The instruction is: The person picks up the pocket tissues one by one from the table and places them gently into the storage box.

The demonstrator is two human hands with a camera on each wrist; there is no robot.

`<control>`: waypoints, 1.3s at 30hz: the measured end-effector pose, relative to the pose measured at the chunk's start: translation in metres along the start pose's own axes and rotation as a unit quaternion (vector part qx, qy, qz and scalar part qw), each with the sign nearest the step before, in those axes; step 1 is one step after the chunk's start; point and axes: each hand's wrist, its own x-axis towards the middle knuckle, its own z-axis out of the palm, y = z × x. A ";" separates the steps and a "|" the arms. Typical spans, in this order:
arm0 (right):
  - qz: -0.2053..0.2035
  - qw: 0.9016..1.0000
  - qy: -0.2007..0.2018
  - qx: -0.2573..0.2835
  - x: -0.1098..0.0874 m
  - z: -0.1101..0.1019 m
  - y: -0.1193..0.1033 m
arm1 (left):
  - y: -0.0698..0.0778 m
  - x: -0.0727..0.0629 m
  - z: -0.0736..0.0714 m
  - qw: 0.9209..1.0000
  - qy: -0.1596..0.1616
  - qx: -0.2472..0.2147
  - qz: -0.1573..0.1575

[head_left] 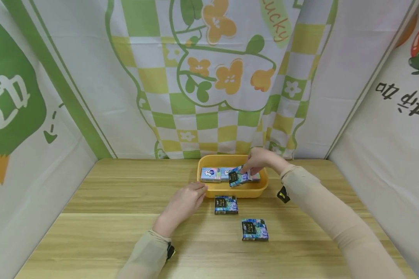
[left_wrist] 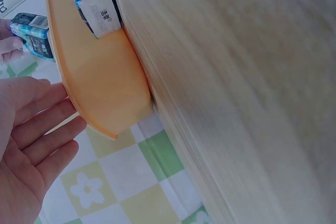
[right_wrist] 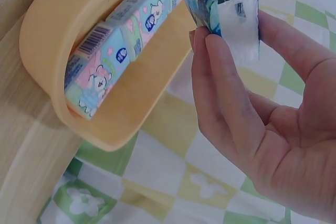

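Observation:
In the head view my right hand holds a dark blue floral tissue pack over the yellow plastic basket. The right wrist view shows this pack pinched between thumb and fingers. Pastel tissue packs with a cartoon animal stand in a row inside the basket, partly hidden by the held pack. My left hand is at the basket's front left corner. In the left wrist view its fingers are extended and touch the basket wall.
Two more blue floral packs lie on the wooden table in front of the basket, one nearer pack and one pack close to its front wall. Behind the basket hangs a checked curtain. Printed cloth walls flank the table.

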 end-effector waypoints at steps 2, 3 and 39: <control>0.001 1.000 -0.002 0.002 0.003 0.002 -0.002 | 0.000 0.000 0.000 1.000 0.003 0.001 0.003; 0.002 1.000 -0.003 0.005 0.004 0.003 -0.002 | 0.000 0.000 0.000 1.000 0.004 0.002 0.004; 0.071 0.991 -0.072 0.085 0.040 0.032 -0.025 | 0.001 0.000 -0.002 1.000 0.000 0.002 -0.001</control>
